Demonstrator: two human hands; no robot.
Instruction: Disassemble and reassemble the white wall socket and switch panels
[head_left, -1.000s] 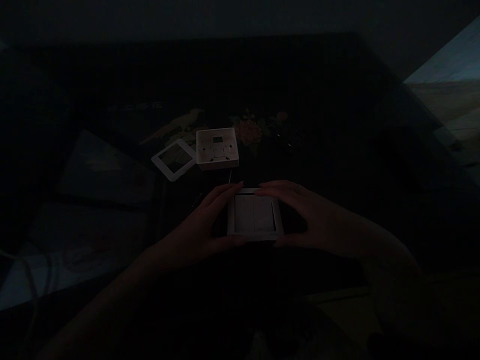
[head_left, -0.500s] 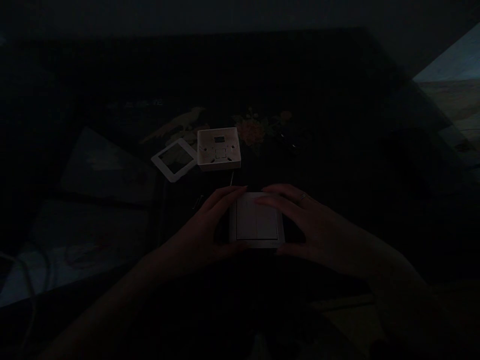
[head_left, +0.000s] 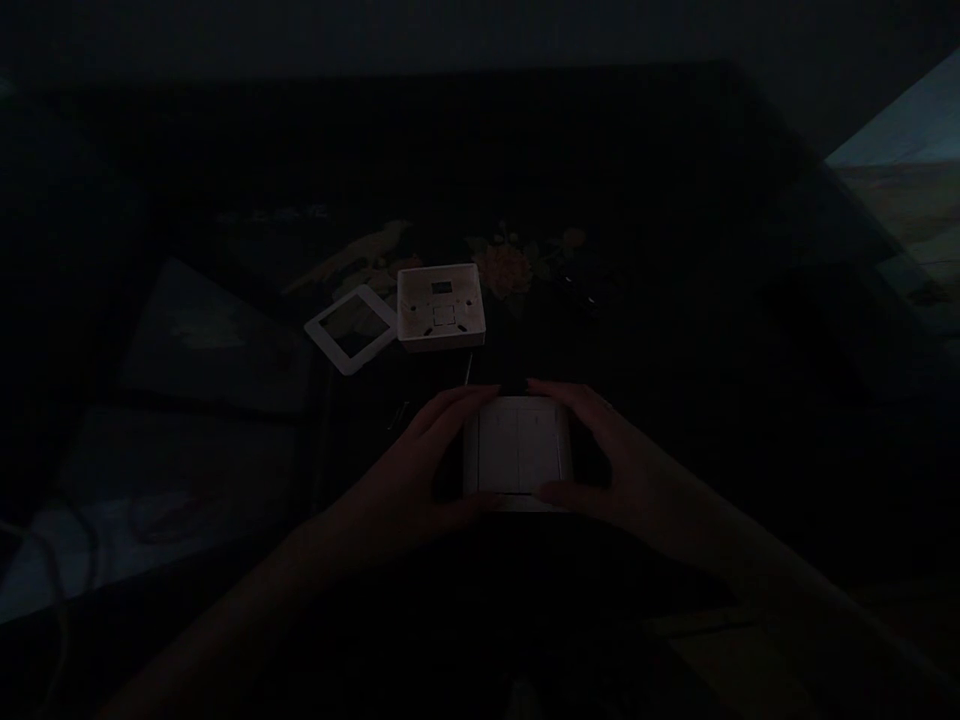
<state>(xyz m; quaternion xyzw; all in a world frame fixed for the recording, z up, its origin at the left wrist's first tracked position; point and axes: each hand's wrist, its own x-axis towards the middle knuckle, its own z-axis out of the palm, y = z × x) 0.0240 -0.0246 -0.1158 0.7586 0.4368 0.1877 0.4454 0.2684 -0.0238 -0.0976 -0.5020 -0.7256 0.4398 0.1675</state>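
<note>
A white two-rocker wall switch [head_left: 517, 450] lies face up between my hands near the middle of the dark view. My left hand [head_left: 427, 460] grips its left side, fingers over the far edge and thumb at the near edge. On the other side my right hand [head_left: 607, 450] holds it the same way, its thumb on the near right corner. Beyond them sits an open white mounting box [head_left: 441, 308], hollow side up. A white square frame [head_left: 321, 328] touches or nearly touches the box's left side.
Small thin metal pieces, perhaps screws [head_left: 398, 416], lie left of the switch. A thin rod [head_left: 469, 368] points away below the box. Some dark glinting object [head_left: 581, 290] rests to the right on the dark tabletop with a painted flower [head_left: 504, 268].
The fingers of my right hand have moved off the switch's face to its far edge, and its thumb has come up over the near corner. The view has shifted slightly.
</note>
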